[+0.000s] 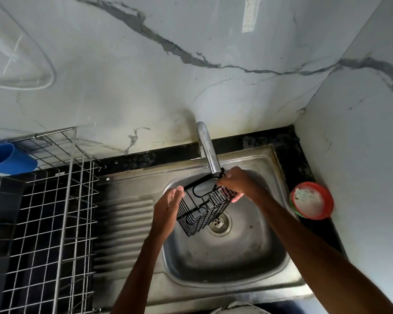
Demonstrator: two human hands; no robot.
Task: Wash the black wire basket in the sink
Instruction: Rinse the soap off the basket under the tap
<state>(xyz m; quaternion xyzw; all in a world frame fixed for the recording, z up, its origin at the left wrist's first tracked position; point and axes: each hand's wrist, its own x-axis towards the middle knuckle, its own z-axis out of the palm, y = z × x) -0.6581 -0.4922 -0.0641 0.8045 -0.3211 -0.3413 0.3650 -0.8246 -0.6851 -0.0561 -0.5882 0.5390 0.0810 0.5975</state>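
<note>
The black wire basket (203,210) hangs tilted over the steel sink (234,257), just below the chrome tap (208,150). My right hand (235,184) grips its far upper rim, fingers curled round the wires. My left hand (168,205) lies against the basket's left side with straight fingers, touching the rim. The drain (220,223) shows right under the basket's low corner. No running water is visible.
A steel wire dish rack (43,211) stands on the dark counter at left, with a blue plastic holder (9,158) at its back. A red-rimmed round dish (312,200) with white soap sits right of the sink. Marble walls close the back and right.
</note>
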